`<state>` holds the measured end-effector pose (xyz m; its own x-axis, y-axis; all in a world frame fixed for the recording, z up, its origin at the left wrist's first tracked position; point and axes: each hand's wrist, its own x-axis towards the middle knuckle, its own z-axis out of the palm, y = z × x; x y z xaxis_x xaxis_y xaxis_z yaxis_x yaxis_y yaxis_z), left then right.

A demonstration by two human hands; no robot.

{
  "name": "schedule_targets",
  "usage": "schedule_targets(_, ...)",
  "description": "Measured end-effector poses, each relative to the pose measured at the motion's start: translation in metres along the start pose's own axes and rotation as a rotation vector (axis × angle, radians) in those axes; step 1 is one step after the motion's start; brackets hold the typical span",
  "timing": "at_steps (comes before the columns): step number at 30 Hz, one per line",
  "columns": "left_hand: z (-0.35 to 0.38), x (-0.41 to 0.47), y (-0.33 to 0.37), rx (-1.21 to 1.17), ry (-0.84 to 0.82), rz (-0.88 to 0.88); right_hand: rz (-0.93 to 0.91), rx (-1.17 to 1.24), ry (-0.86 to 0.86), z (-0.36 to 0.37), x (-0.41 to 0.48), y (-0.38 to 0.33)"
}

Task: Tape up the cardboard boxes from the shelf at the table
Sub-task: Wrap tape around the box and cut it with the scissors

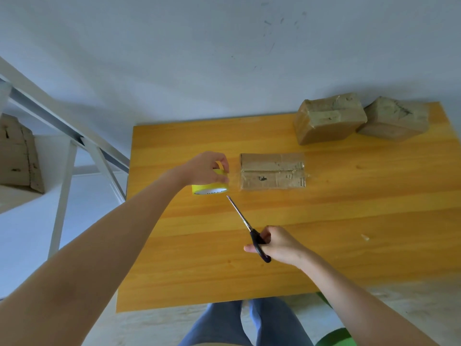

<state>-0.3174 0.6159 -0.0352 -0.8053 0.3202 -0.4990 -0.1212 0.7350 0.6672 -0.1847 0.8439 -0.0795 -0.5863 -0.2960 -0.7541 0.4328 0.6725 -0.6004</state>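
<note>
A flat cardboard box point(272, 174) lies in the middle of the wooden table point(324, 221), clear tape shining along its centre seam. Just left of it my left hand point(204, 168) grips a yellow roll of tape point(210, 188), and a clear strip runs from the roll to the box's left edge. My right hand point(277, 244) holds black-handled scissors point(247, 227) nearer to me. Their blades are nearly together and point up-left, with the tip just below the roll.
Two taped cardboard boxes point(326, 121) point(394, 118) stand at the table's far right corner against the white wall. A white shelf frame point(64, 171) stands left of the table with a worn cardboard box point(17, 156) on it. A scrap of tape point(365, 237) lies on the right.
</note>
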Motion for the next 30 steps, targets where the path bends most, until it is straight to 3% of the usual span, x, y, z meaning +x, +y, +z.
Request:
schedule_targets(7,-0.002,0.000,0.003,0.023,-0.018,0.000,-0.001,0.288,0.000,0.022,-0.009,-0.001)
schedule_targets(17,-0.005,0.004,0.005,0.075,-0.032,0.004,-0.177,0.601,0.091,0.027,0.008,-0.046)
schedule_targets(23,-0.005,0.005,0.004,0.050,-0.020,0.006,-0.158,0.614,0.180,0.029,0.013,-0.050)
schedule_targets(30,-0.009,0.006,-0.004,0.039,-0.064,0.050,-0.186,0.453,0.342,0.020,0.010,-0.043)
